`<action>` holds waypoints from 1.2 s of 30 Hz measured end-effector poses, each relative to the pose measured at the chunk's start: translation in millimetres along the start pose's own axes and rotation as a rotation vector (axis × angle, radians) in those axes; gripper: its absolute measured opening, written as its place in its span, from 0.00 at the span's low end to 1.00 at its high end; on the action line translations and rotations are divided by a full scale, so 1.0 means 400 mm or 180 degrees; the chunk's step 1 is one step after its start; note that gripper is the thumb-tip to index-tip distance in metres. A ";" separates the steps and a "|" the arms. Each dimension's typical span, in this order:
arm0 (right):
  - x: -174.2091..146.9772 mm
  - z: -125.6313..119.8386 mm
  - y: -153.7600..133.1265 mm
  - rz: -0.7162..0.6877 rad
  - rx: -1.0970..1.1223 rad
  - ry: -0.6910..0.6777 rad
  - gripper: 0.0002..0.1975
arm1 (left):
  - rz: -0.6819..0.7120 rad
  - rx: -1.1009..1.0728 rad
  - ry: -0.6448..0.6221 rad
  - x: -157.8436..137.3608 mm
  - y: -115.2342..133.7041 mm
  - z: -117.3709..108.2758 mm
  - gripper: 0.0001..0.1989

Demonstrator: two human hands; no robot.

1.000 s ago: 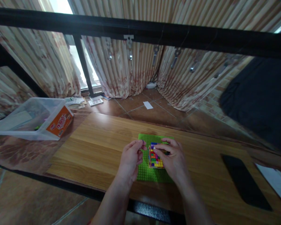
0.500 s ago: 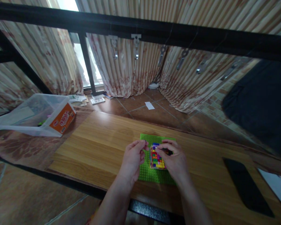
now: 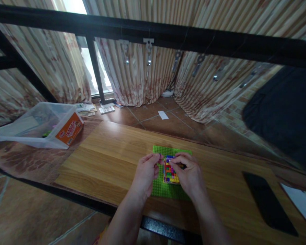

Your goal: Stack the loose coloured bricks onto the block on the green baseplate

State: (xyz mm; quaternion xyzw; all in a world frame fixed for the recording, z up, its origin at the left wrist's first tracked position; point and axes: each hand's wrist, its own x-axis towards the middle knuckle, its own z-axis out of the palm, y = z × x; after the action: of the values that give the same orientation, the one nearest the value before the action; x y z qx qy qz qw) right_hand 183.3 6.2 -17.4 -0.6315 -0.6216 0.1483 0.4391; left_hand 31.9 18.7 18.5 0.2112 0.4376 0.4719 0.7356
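Note:
A green studded baseplate (image 3: 159, 190) lies on the wooden table board. On it stands a low block of small toy bricks (image 3: 171, 173) in red, yellow, green, purple and blue. My left hand (image 3: 145, 173) is at the block's left, thumb and forefinger pinched together over the plate; a tiny dark purplish spot shows at the fingertips, too small to name. With thumb and fingers closed, my right hand (image 3: 191, 172) touches the upper part of the block and covers its right side. Whatever sits between those fingertips is hidden.
A clear plastic box (image 3: 38, 141) with an orange label stands at the left, a few coloured pieces inside. A black flat slab (image 3: 269, 204) and white paper (image 3: 299, 200) lie at the right. A dark bar (image 3: 153, 25) crosses above, before the curtains (image 3: 142, 75).
My left fingertips have moved slightly right, closer to the brick block. The right hand stays almost where it was, at the top of the block.

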 end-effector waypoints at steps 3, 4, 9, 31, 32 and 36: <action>0.001 0.001 0.003 -0.0012 -0.0070 -0.0022 0.07 | -0.0029 0.0045 -0.0003 -0.004 0.002 0.003 0.09; 0.001 0.001 0.006 -0.0020 -0.0085 -0.0034 0.06 | -0.0031 0.0059 -0.0005 -0.005 0.002 0.003 0.09; -0.006 -0.016 0.010 -0.0055 -0.0054 0.0023 0.07 | -0.0010 0.0072 -0.0108 -0.007 -0.002 0.005 0.11; 0.005 -0.070 0.018 0.0088 0.0138 -0.0230 0.07 | 0.0345 0.0732 0.0284 0.014 -0.014 0.000 0.09; 0.005 -0.065 0.021 0.0081 0.0126 -0.0272 0.07 | 0.0359 0.0797 0.0297 0.017 -0.018 -0.001 0.08; 0.004 -0.042 0.022 0.0074 0.0160 -0.0251 0.06 | 0.0391 0.1096 0.0160 0.022 -0.035 0.001 0.08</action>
State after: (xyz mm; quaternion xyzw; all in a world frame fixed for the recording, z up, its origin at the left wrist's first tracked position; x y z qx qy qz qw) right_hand 201.8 2.8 -13.6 -0.6210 -0.6272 0.1937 0.4283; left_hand 40.8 19.9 4.8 0.3484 0.5164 0.4393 0.6473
